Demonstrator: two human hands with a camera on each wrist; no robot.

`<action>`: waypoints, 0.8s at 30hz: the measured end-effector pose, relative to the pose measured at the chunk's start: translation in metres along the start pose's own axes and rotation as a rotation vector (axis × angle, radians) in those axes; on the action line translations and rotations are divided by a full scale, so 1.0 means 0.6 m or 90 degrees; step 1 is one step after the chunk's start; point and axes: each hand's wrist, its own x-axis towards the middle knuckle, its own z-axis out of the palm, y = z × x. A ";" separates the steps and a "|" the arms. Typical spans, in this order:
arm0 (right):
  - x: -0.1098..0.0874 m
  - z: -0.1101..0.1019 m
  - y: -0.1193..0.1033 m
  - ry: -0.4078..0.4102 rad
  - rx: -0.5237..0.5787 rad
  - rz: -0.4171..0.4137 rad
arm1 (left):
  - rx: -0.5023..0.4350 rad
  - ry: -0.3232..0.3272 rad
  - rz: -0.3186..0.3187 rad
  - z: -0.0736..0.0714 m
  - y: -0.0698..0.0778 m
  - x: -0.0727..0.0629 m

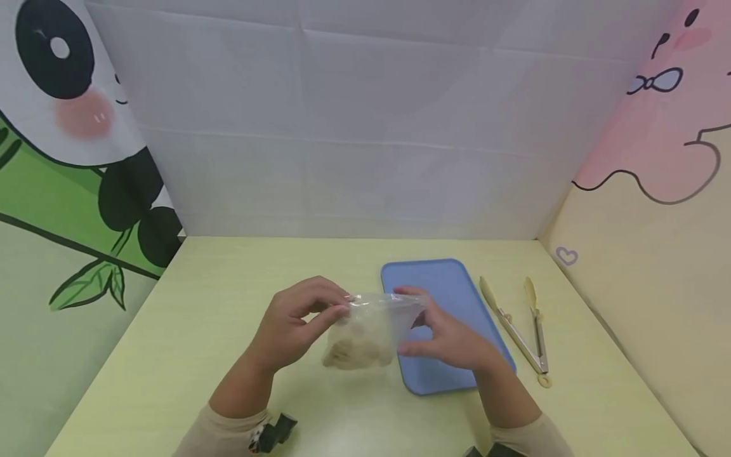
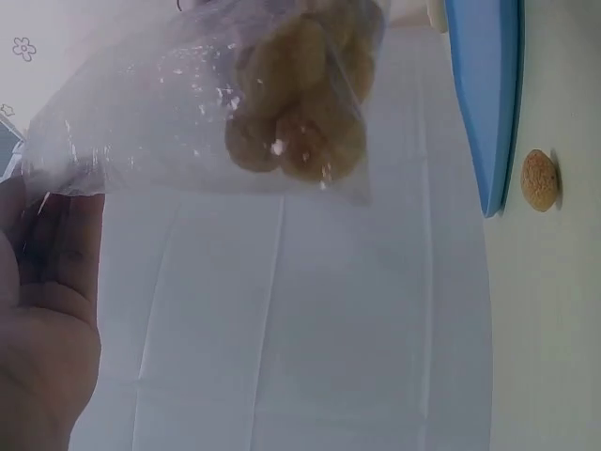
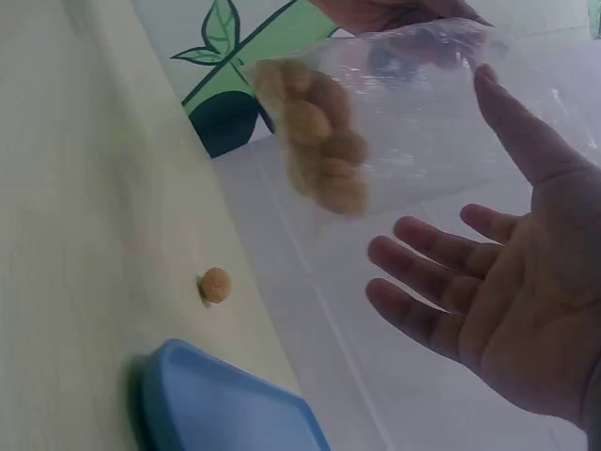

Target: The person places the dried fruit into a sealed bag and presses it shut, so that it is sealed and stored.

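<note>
A clear plastic bag (image 1: pixel 365 327) hangs above the table between both hands. Several round, light-brown pieces (image 3: pixel 321 141) lie bunched at its bottom. My left hand (image 1: pixel 294 324) pinches the bag's upper left edge between thumb and fingers. At the opposite side is my right hand (image 1: pixel 448 333), its fingers spread apart; in the right wrist view the thumb touches or nearly touches the plastic. One loose brown piece (image 2: pixel 540 180) with a rough surface sits on the table near the tray; in the head view it cannot be seen.
A blue tray (image 1: pixel 445 279) lies on the pale table (image 1: pixel 274 260), partly behind the right hand. To its right, metal tongs (image 1: pixel 521 336) with cream-coloured tips lie spread. A white sheet (image 1: pixel 354 127) stands at the back, with painted panels on both sides.
</note>
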 end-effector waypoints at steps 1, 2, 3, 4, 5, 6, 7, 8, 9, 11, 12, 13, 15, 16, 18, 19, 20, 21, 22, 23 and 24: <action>0.002 0.005 0.004 -0.037 -0.011 0.016 | -0.017 0.012 -0.007 0.000 0.001 0.000; 0.004 0.011 0.006 -0.068 -0.022 0.025 | -0.036 0.022 -0.013 -0.001 0.003 0.001; 0.006 0.016 0.008 -0.091 -0.038 0.032 | -0.052 0.029 -0.021 -0.001 0.003 0.001; 0.007 0.021 0.008 -0.106 -0.050 0.041 | -0.063 0.034 -0.027 -0.002 0.004 0.001; 0.008 0.024 0.008 -0.115 -0.063 0.044 | -0.067 0.036 -0.031 -0.003 0.005 0.002; 0.009 0.027 0.007 -0.118 -0.081 0.050 | -0.061 0.036 -0.033 -0.004 0.005 0.002; 0.009 0.028 0.006 -0.118 -0.098 0.058 | -0.046 0.035 -0.036 -0.006 0.005 0.003; 0.008 0.028 0.005 -0.117 -0.115 0.071 | -0.023 0.033 -0.036 -0.008 0.006 0.003; 0.007 0.028 0.004 -0.118 -0.131 0.085 | 0.001 0.032 -0.035 -0.011 0.006 0.003; 0.004 0.026 0.004 -0.126 -0.150 0.103 | 0.043 0.024 -0.032 -0.016 0.006 0.004; 0.004 0.025 0.004 -0.132 -0.158 0.111 | 0.057 0.019 -0.033 -0.018 0.007 0.004; 0.003 0.025 0.005 -0.138 -0.162 0.118 | 0.065 0.014 -0.034 -0.020 0.006 0.003; 0.003 0.025 0.008 -0.141 -0.174 0.129 | 0.068 0.001 -0.040 -0.022 0.005 0.003; 0.003 0.025 0.010 -0.141 -0.179 0.134 | 0.065 -0.006 -0.047 -0.022 0.005 0.002; 0.005 0.025 0.011 -0.137 -0.194 0.140 | 0.068 -0.020 -0.074 -0.023 0.006 0.001; 0.005 0.024 0.011 -0.135 -0.199 0.141 | 0.068 -0.028 -0.091 -0.022 0.006 0.001; 0.005 0.023 0.011 -0.133 -0.198 0.140 | 0.067 -0.037 -0.110 -0.022 0.007 0.000; 0.005 0.021 0.009 -0.129 -0.193 0.135 | 0.069 -0.048 -0.131 -0.021 0.007 0.000; 0.005 0.019 0.007 -0.124 -0.189 0.129 | 0.070 -0.061 -0.151 -0.019 0.006 -0.001; 0.004 0.016 0.004 -0.115 -0.179 0.127 | 0.075 -0.076 -0.168 -0.017 0.005 -0.001; 0.003 0.012 0.001 -0.103 -0.164 0.125 | 0.077 -0.093 -0.184 -0.015 0.003 -0.001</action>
